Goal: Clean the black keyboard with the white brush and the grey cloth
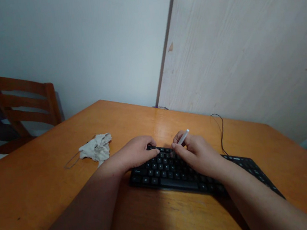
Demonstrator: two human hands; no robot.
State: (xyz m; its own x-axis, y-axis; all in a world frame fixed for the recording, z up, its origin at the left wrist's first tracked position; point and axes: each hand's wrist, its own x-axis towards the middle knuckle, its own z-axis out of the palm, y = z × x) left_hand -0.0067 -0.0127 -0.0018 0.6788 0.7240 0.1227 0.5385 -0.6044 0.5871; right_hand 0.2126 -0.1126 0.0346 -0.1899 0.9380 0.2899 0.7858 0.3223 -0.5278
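Note:
A black keyboard [166, 173] lies on the wooden table, slightly turned. My left hand [139, 152] grips its back left edge, thumb over the top keys and fingers curled behind the edge. Between the thumb and fingers of my right hand [197, 150] is a slim white stick-like tool [183, 136], its pale end pointing up and to the right. The tool's lower end is over the upper rows of keys, mostly hidden by my fingers, so its kind is unclear. My right forearm crosses above the right part of the keyboard.
A crumpled pale cloth [97, 148] with a thin loop lies left of my left hand. The keyboard's black cable [223, 132] runs back along the wooden table [131, 114]. A wooden chair [25, 101] stands at the far left, and a wall and pale panel rise behind the table.

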